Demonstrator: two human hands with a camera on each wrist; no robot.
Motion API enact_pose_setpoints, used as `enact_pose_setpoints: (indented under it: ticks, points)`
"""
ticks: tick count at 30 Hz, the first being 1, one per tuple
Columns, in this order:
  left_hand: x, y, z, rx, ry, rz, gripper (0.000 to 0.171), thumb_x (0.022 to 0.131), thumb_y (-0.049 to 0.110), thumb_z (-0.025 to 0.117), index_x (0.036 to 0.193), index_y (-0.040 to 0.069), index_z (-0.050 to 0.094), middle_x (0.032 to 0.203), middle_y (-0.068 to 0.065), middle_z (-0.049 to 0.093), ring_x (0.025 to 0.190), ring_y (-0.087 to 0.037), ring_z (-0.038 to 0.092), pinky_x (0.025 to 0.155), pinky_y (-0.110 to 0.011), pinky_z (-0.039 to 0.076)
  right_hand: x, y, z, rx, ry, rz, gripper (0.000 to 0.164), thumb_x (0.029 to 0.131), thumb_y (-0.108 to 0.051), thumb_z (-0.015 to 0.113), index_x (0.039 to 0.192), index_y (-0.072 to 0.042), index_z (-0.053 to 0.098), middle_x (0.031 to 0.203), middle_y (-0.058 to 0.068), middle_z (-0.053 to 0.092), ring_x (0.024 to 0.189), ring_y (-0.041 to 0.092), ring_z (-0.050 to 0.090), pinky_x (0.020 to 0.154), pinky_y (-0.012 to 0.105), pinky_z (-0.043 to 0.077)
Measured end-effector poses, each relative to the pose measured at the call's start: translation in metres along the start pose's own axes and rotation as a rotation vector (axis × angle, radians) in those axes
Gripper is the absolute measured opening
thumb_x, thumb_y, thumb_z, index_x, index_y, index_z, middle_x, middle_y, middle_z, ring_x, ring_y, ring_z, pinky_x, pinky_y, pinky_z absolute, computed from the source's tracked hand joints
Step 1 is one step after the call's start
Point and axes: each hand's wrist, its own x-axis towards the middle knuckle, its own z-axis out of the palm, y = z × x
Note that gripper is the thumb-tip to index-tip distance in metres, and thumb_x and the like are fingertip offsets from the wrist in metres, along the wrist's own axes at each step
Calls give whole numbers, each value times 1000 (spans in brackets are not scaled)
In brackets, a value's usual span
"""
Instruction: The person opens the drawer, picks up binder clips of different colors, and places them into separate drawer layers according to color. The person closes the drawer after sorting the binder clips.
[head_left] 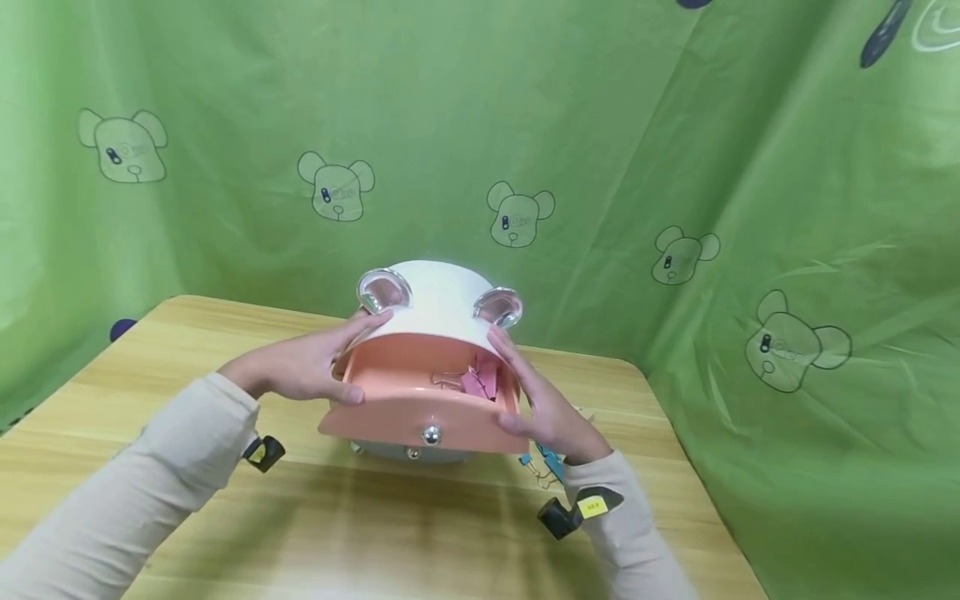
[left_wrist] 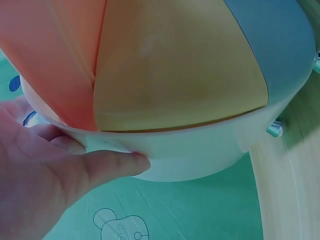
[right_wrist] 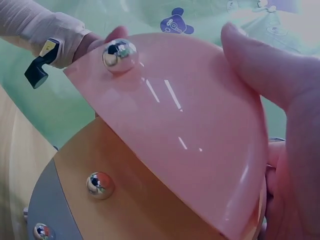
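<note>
A rounded white desktop drawer box (head_left: 442, 292) with silver ears stands on the table. Its top pink drawer (head_left: 382, 417) is pulled out, and pink binder clips (head_left: 480, 379) lie inside at the right. My left hand (head_left: 303, 362) holds the box's left side, fingers near the ear and thumb by the drawer's end. On the opposite side my right hand (head_left: 551, 417) grips, its thumb at the edge of the drawer front in the right wrist view. Below are a closed yellow drawer (left_wrist: 175, 65) and a blue-grey drawer (left_wrist: 285, 45). Some right fingers are hidden behind the pink front.
Blue binder clips (head_left: 551, 462) lie on the wooden table (head_left: 360, 533) beside my right wrist, partly covered by it. A green curtain (head_left: 435, 108) with printed bear heads hangs behind the table and along its right side.
</note>
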Motion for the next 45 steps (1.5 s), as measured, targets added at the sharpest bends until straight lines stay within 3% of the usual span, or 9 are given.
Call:
enact_pose_setpoints:
  ticks: [7,14,22,29,39,45]
  points:
    - [-2,2,0,4,18,-76,103,83,43,73,157,15,6,160,-20,3,138,-46,26,108,-61,26,2,1,6,10,41,-11,85,92,-48,59,155,-10,17,162,8,5,147,29,2,111,65,7]
    - [-3,3,0,20,31,-99,93,89,42,66,157,19,8,160,-18,-1,140,-48,19,107,-66,22,2,2,9,5,72,27,73,97,-39,54,155,-13,18,162,3,6,147,27,4,111,65,7]
    - [-1,0,3,38,46,-97,80,96,39,59,157,20,10,161,-15,3,143,-42,10,109,-65,16,3,2,14,-26,101,33,59,102,-21,47,154,-11,20,162,5,8,147,26,6,113,59,11]
    - [0,2,2,76,80,-117,72,98,41,54,156,19,18,160,-15,14,142,-42,18,109,-65,18,5,2,17,-81,135,29,55,103,-18,43,153,-8,22,161,6,11,147,23,6,115,55,10]
    - [4,2,2,184,160,-41,47,103,33,48,144,11,41,153,-15,34,134,-45,35,107,-61,28,4,3,15,-147,146,31,59,100,-10,51,152,-10,24,161,4,14,146,22,10,116,51,12]
    - [3,2,1,192,213,-71,44,101,33,53,139,11,49,148,-15,41,133,-43,38,107,-60,30,6,6,17,-174,170,-5,58,98,-5,53,151,-8,28,160,7,18,146,23,13,117,49,12]
